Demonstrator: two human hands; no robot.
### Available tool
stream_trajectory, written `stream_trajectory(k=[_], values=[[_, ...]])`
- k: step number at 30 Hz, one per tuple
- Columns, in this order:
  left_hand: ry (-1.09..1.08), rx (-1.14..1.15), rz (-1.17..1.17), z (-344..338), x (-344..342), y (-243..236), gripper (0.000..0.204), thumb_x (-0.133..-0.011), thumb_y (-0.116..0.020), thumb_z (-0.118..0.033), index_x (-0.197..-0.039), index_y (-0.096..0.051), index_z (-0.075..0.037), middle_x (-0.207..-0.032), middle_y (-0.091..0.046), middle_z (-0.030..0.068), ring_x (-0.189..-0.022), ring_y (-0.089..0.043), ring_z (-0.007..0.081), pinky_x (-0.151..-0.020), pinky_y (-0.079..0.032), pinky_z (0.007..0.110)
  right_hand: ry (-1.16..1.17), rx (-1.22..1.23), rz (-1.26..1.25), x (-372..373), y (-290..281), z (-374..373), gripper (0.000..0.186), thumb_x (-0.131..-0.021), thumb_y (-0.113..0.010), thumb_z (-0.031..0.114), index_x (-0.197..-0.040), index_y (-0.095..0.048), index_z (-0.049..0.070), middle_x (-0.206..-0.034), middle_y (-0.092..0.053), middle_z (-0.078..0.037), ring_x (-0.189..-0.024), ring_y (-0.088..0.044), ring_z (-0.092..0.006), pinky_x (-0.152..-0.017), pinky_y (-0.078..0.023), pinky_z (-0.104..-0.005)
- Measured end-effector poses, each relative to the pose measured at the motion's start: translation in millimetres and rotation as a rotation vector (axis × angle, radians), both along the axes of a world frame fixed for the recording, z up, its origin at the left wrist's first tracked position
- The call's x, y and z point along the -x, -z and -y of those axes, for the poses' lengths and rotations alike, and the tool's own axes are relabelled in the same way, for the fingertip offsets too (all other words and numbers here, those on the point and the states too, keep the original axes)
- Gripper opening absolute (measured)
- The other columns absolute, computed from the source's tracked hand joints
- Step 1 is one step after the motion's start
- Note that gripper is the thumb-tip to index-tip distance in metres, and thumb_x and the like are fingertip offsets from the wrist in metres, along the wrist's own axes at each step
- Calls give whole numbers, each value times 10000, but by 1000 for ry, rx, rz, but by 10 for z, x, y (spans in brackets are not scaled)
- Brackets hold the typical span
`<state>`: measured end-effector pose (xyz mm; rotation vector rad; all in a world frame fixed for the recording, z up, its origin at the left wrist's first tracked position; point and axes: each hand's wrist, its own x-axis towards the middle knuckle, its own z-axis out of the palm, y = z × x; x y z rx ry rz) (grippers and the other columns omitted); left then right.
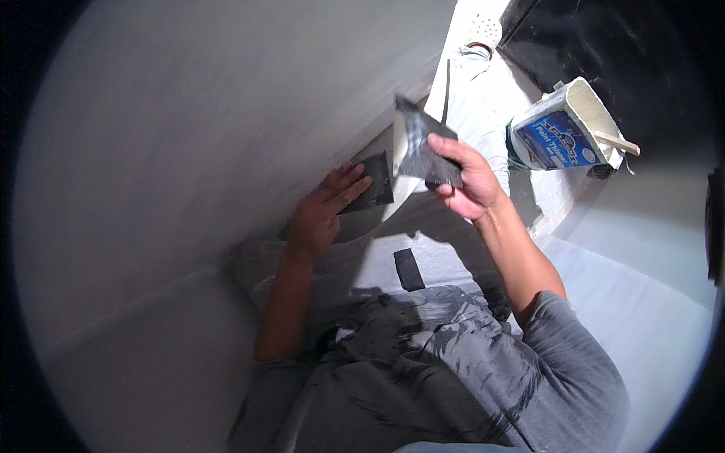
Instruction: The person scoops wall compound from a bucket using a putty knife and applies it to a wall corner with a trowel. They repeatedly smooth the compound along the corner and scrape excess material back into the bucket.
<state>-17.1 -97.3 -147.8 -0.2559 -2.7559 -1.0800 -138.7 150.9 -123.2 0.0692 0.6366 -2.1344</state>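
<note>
My right hand (470,181) grips a dark, flat putty scraper (423,143) with pale smears on its face, thumb on top and fingers underneath. Beside it, to the left, my left hand (326,202) holds a second dark, square scraper (375,183), its fingers lying over one edge and the thumb hidden. The two blades are close together in front of my lap, and I cannot tell whether they touch. Pale material shows along the left edge of the right-hand scraper.
To the right of my right hand stands a cut-open plastic container (563,130) with a blue label and a wooden stick (618,143) poking out. A white perforated clog (485,32) is at the top. A smooth grey wall (189,136) rises on the left. A black strip (408,269) lies by my lap.
</note>
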Motion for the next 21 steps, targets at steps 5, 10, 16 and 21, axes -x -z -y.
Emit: stream_trajectory(k=[5,10,16,21], values=[[-329,-248,437,184,-264,378,431,-903,-509,24,-1290,-648,-105,-1296,-643,130,-1167,-621,282,-1038,-443,354,123,-334,-126,444,604,112,173,-930,-636,86,-1080,-626,0,-948,-688,-102,-917,-683,-182,-789,-599,-358],[-550,-4,510,527,-594,385,459,-938,-677,-270,-1315,-601,-20,-1086,-698,157,-996,-653,286,-936,-470,359,446,-853,-181,979,1810,62,235,-844,-667,249,-845,-664,14,-826,-649,-78,-772,-613,-187,-708,-493,-333],[-803,-464,498,888,-954,499,424,-909,-731,-279,-1233,-640,-22,-861,-659,60,-910,-636,189,-827,-478,335,510,-1354,-454,1428,2370,47,221,-812,-672,185,-944,-712,12,-836,-702,-145,-813,-667,-267,-744,-509,-386],[-733,-530,559,931,-984,557,398,-893,-738,-241,-1197,-653,3,-964,-683,67,-934,-618,166,-902,-451,312,365,-1796,-833,1553,2303,146,365,-832,-584,146,-1187,-645,94,-1031,-704,-232,-1020,-655,-423,-897,-509,-489]])
